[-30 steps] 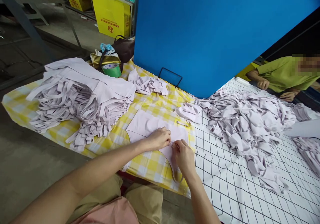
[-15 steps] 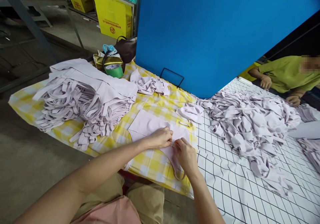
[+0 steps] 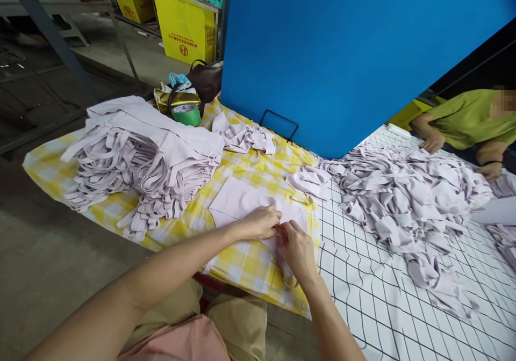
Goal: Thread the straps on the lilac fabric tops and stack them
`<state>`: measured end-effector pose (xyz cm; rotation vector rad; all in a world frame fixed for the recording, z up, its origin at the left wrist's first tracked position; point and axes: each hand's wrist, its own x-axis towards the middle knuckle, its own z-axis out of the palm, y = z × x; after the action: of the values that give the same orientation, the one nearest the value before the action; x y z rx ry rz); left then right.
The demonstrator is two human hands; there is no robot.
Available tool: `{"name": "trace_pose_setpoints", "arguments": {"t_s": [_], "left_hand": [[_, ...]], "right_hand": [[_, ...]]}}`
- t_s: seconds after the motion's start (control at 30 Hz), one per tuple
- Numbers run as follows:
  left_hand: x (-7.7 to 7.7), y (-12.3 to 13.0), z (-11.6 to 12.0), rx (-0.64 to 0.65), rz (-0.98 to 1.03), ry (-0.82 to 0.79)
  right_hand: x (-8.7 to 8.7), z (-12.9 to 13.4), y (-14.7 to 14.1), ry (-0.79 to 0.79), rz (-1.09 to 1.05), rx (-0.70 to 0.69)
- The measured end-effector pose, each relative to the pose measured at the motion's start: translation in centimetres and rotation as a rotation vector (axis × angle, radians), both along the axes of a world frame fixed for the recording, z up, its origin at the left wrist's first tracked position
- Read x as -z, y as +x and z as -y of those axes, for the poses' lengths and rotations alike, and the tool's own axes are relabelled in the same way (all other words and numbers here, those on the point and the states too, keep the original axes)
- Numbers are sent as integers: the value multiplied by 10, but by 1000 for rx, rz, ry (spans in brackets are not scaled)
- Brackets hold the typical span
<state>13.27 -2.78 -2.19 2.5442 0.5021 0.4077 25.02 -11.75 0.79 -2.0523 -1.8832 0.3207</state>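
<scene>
A pale lilac garment with thin straps (image 3: 237,197) lies spread on the yellow checked cloth in front of me. My left hand (image 3: 264,221) is closed in a pinch at the garment's near edge. Against it, my right hand (image 3: 298,248) pinches the same edge, so the fingertips of both hands meet. What exactly lies between the fingertips is hidden. A strap loop (image 3: 291,281) hangs toward me below my right hand. Just beyond the garment is a small yellow tool with a metal part (image 3: 300,200), too small to name surely.
A tall stack of similar garments (image 3: 189,141) stands at left. A crumpled piece (image 3: 245,138) and another (image 3: 308,181) lie farther back. A loose heap (image 3: 403,194) covers the grid-patterned cloth at right, near a co-worker (image 3: 471,119). A blue panel (image 3: 322,55) rises behind; green tape (image 3: 187,115) sits beside the stack.
My fingertips have drawn slightly closer together at the garment's edge, which otherwise stays put. The co-worker's hands have shifted a little. The whole view has moved slightly.
</scene>
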Motion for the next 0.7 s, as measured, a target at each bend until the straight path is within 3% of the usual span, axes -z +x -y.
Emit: {"name": "trace_pose_setpoints", "arguments": {"t_s": [0.13,0.3,0.37,0.53,0.7], "left_hand": [[0,0,2,-21,0,-47],[-7,-11,6,4,3,-102],[-10,-21,7,55,12,-104],[-12,-45,13,172,-56,-134],[-16,-61,13,166,-85,-214]], "right_hand": [[0,6,-2,9,-131,125],[-17,47,-4,-67,-802,374],[-20,73,-7,-74,-907,426],[0,131,-16,-36,-783,541],[31,166,-35,210,-467,519]]}}
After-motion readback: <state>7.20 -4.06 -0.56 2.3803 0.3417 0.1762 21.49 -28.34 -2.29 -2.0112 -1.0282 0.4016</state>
